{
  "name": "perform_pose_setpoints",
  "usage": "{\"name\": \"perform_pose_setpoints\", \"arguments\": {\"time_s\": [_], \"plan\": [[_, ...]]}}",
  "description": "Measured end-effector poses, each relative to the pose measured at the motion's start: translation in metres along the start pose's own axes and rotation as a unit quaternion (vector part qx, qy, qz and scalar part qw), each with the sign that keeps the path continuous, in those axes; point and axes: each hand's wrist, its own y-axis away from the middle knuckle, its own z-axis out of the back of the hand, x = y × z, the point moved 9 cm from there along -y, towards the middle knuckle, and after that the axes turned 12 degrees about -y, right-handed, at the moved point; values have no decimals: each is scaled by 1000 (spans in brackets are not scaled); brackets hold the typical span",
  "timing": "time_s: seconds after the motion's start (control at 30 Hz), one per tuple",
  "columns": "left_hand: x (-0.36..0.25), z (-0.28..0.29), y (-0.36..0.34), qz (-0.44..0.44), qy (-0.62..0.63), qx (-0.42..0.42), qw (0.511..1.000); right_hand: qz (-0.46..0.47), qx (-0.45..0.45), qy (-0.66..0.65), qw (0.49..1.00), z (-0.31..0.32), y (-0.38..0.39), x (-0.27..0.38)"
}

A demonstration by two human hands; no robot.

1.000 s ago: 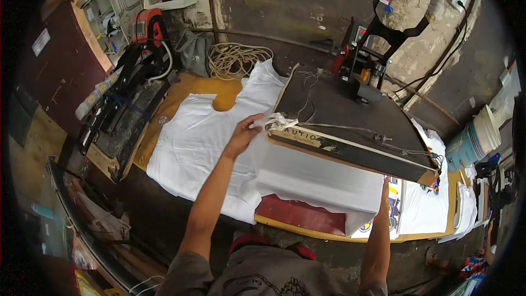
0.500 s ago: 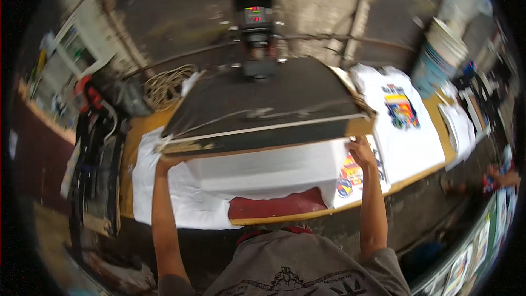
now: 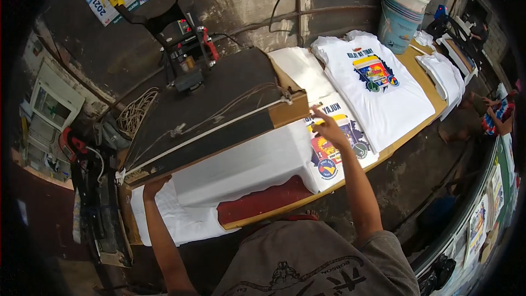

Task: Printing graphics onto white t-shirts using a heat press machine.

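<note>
A heat press [image 3: 213, 98] with a wide black top plate stands before me, its front edge bound by a white cord. My left hand [image 3: 156, 186] is at the front left corner, curled around the lower edge, its fingertips hidden beneath. Just off the front right corner is my right hand [image 3: 329, 127], empty and with fingers apart. It hovers over printed transfer sheets [image 3: 327, 167] with a colourful mirrored design. White material [image 3: 252, 161] hangs out from under the plate, above a dark red pad [image 3: 268, 203] on the table. White cloth [image 3: 186, 225] lies at its left.
A white printed T-shirt [image 3: 378, 98] lies flat on the yellowish table [image 3: 419, 66] at right, with folded white shirts [image 3: 446, 74] beyond. A bucket [image 3: 402, 13] stands behind. Coiled rope [image 3: 137, 112] and black equipment [image 3: 98, 197] are at left. Another person [image 3: 498, 112] is at far right.
My view has turned to the right. My right hand has come off the press's front right edge and opened. My left hand remains at the left corner.
</note>
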Motion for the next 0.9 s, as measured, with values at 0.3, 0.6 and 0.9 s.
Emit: {"name": "perform_pose_setpoints", "arguments": {"time_s": [0.3,0.6,0.9], "plan": [[-5,-36,138,98,-61,-139,984,-44,-54,488,870,-3,33,-125],[-26,-85,282,227,62,-192,953,35,-120,362,924,42,25,-110],[-177,-209,221,107,250,-141,952,-34,-86,-207,974,50,121,-12]]}}
